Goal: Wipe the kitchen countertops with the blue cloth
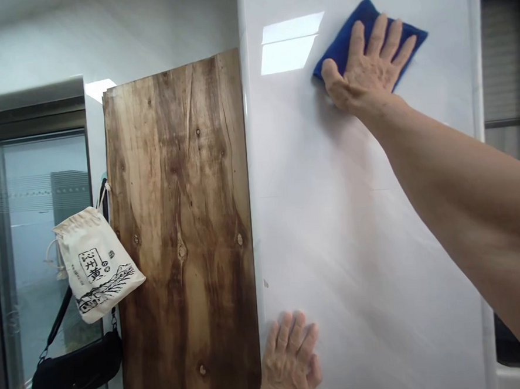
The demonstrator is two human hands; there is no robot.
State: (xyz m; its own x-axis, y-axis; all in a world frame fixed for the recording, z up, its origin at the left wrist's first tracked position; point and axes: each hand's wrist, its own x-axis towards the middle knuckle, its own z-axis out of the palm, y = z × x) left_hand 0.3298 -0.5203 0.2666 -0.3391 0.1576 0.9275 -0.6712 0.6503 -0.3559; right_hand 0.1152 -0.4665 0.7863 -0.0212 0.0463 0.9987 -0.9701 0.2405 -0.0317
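High on the glossy white wall panel point(315, 226), my right hand point(369, 64) presses a folded blue cloth point(366, 13) flat against the surface. Its fingers are spread over the cloth, and the thumb lies along the lower left edge. The cloth's corners show around the hand; its middle is hidden beneath the palm. Lower down, near the panel's left edge, my left hand point(290, 357) rests on the same panel with nothing in it. Its fingers point upward, slightly apart.
Left of the panel stands a tall brown wood-grain board point(180, 223). A printed white drawstring bag point(99, 260) and a black handbag point(77, 370) hang beside it, before a dark-framed glass door point(46, 231). A dark window point(506, 85) lies to the right.
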